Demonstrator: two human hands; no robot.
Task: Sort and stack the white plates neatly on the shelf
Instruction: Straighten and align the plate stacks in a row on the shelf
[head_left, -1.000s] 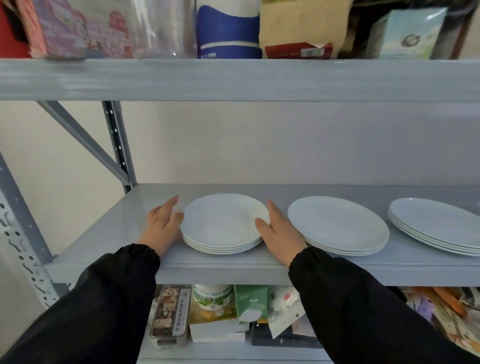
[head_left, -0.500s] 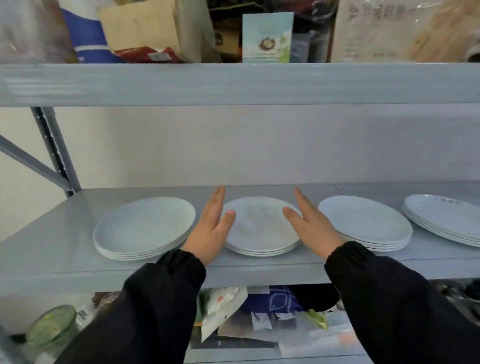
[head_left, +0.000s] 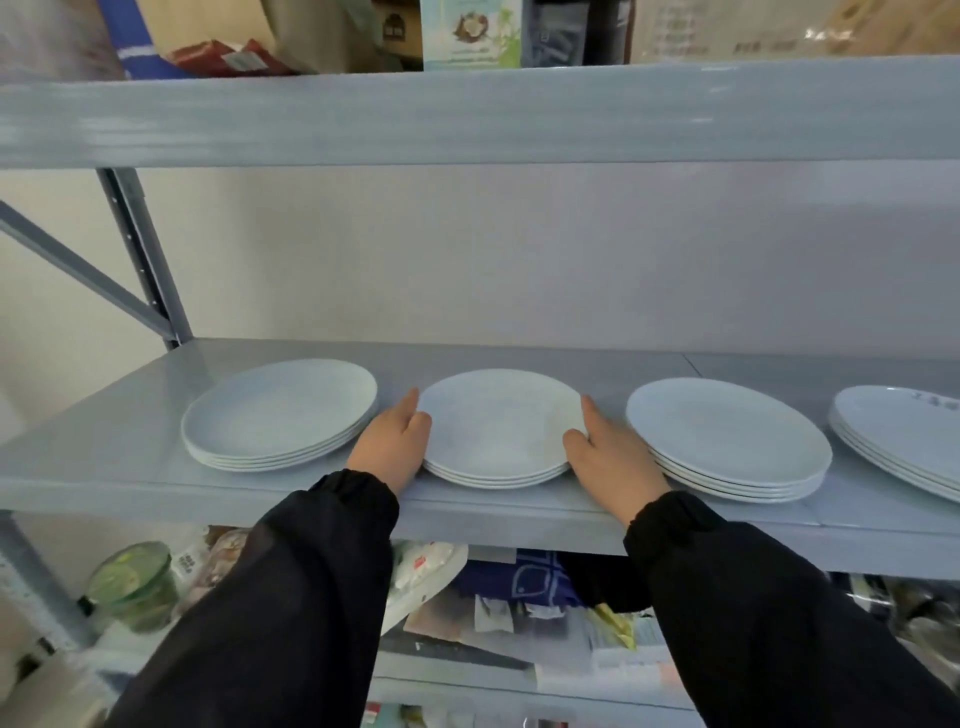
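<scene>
Several stacks of white plates stand in a row on the grey shelf. The leftmost stack sits apart from my hands. The second stack lies between them. My left hand presses its left rim, thumb resting on the edge. My right hand cups its right rim, thumb on the edge too. A third, taller stack lies just right of my right hand. A fourth stack is cut off by the right border.
The shelf above hangs low over the plates and carries boxes and bags. A grey upright post and a diagonal brace stand at the back left. The lower shelf holds a green-lidded jar and packets.
My hands left the leftmost stack and moved right to the second one. Half a second ago they hovered open beside it; now both rest against its rims.
</scene>
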